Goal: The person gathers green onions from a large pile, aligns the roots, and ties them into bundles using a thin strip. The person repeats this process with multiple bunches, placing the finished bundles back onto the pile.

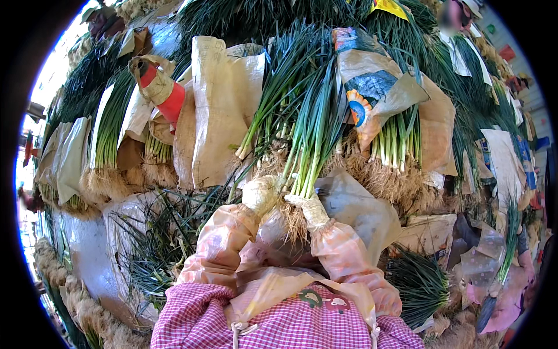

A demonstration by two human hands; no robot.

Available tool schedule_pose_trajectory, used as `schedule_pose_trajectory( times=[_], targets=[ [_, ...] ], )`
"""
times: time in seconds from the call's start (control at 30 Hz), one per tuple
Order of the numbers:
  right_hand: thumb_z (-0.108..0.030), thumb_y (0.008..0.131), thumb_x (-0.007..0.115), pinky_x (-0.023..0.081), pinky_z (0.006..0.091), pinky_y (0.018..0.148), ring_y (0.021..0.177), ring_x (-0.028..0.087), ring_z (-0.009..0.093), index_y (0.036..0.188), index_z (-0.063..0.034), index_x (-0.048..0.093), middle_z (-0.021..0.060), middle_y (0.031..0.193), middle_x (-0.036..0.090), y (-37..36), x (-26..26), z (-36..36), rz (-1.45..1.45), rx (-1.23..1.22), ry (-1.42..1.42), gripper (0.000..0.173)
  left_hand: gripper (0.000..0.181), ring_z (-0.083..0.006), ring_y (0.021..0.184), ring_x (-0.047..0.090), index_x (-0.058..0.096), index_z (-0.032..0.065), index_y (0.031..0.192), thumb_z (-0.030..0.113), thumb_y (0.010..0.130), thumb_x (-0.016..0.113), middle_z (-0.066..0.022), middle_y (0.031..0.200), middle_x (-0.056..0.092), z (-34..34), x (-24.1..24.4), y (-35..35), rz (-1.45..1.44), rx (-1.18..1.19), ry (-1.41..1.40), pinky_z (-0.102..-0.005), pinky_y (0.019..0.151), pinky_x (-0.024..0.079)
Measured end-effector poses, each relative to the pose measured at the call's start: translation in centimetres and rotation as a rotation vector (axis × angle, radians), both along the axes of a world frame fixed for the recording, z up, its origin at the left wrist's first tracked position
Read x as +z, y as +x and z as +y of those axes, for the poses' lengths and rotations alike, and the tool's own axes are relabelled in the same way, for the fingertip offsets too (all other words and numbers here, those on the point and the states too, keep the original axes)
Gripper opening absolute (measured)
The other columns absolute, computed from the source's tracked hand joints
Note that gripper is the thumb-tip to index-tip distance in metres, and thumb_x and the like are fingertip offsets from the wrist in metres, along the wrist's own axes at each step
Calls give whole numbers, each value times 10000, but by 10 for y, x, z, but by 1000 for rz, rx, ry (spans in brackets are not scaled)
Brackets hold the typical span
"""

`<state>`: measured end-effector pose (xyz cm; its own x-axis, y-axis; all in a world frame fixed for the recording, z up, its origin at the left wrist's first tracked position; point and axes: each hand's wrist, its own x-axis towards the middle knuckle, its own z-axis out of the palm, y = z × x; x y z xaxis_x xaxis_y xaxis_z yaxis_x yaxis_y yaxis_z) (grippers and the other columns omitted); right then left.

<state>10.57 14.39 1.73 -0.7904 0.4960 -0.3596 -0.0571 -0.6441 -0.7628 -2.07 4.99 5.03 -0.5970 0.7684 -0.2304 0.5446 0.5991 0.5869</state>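
Both my hands wear pale, soiled gloves and hold a bunch of green onions (311, 139) by its white lower stems, leaves pointing away from me. My right hand (305, 205) in the picture's right half has its fingers around the stems just above the hanging roots (295, 222). On the other side, my left-side glove (261, 192) touches the stems' left edge; its fingers are partly hidden. Behind the bunch lie more green onions (279, 96) with roots towards me, among woven sacks (218, 113).
A heap of cut green leaves (161, 244) lies at lower left beside a plastic sheet (87, 244). A rooted bundle (420, 283) lies at lower right. A co-worker (508, 292) handles onions at the far right; others stand at the far edges. A printed sack (375, 87) covers further onions.
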Motion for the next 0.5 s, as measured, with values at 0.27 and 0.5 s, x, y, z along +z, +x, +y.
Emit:
schedule_pose_trajectory(
  times=[0.27,0.5],
  targets=[
    [34,713,645,476,251,793,911,553,136,1254,-33,414,34,1042,540,-2,14,-4,24,-46,-110,593,248,-307,781,595,634,123,937,319,818,538,-130,842,624,-58,-39,-22,149,-14,-171,-413,705,463],
    [43,717,639,440,261,837,945,541,146,1257,-50,417,33,1049,555,1,19,1,-2,-24,-88,591,289,-272,926,584,614,133,1074,243,807,598,-130,1001,620,25,38,-25,-206,-349,79,-345,804,458]
  ],
)
